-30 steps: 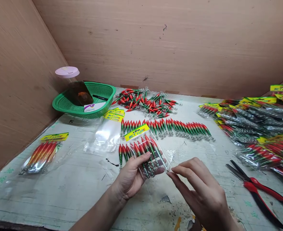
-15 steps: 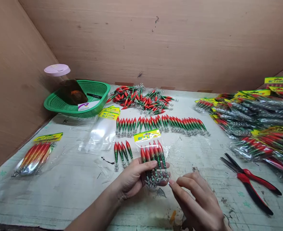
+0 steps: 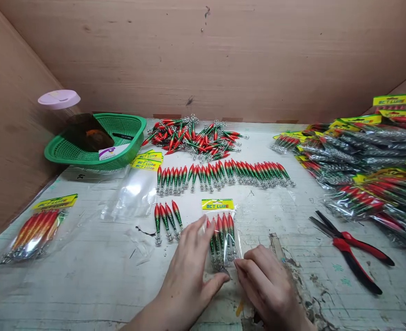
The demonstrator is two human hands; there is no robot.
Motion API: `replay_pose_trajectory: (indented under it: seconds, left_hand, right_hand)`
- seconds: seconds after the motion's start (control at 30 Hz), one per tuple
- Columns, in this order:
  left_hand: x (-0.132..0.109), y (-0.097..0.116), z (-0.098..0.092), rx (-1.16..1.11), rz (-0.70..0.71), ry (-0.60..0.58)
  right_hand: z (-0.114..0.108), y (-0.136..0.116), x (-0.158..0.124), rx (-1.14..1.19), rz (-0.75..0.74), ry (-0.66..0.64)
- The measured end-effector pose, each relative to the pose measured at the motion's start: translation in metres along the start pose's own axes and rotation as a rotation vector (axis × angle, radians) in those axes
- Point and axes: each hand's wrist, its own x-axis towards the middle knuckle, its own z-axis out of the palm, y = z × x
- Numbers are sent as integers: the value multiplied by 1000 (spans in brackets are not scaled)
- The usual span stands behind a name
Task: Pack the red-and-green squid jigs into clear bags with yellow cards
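A clear packet of red-and-green squid lures [image 3: 229, 236] with a yellow header card lies on the table in front of me. My left hand [image 3: 191, 266] is open at the packet's left side, fingers spread and partly over the lures, thumb near the lower end. At the lower right edge, my right hand [image 3: 268, 285] is closed, its fingertips pinching the packet's plastic. Several loose lures [image 3: 168, 219] lie in a short row left of the packet. Behind it runs a long row of lures [image 3: 220, 176].
A lure pile [image 3: 196, 135] sits by the back wall. At left are a green basket [image 3: 130, 154] with a lidded cup [image 3: 88, 131], flat bags [image 3: 134, 195] and a filled packet [image 3: 39, 227]. Red-handled pliers [image 3: 349, 246] and stacked packets [image 3: 357, 151] occupy the right.
The lure packet has gone from my left hand down onto the table. My left hand has let go and spread its fingers over it. The view has shifted slightly right.
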Motion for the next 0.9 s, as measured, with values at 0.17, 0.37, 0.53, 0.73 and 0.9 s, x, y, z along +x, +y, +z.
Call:
replay_pose_trajectory:
  seconds: [0.17,0.37,0.53,0.73,0.9]
  left_hand:
    - [9,-8,12,265,247,-162]
    - [13,-17,15,331,325,-119]
    - [13,-19,12,353,370,-96]
    - [16,-22,10,355,405,-99]
    - [19,-23,9,352,409,-108]
  right_hand:
    - [3,5,-9,-11,28,-19]
    - [5,9,-12,-3,59,-56]
    - [6,14,-14,12,69,-100]
    - [10,13,-13,28,108,-80]
    - [17,9,-10,-8,160,-77]
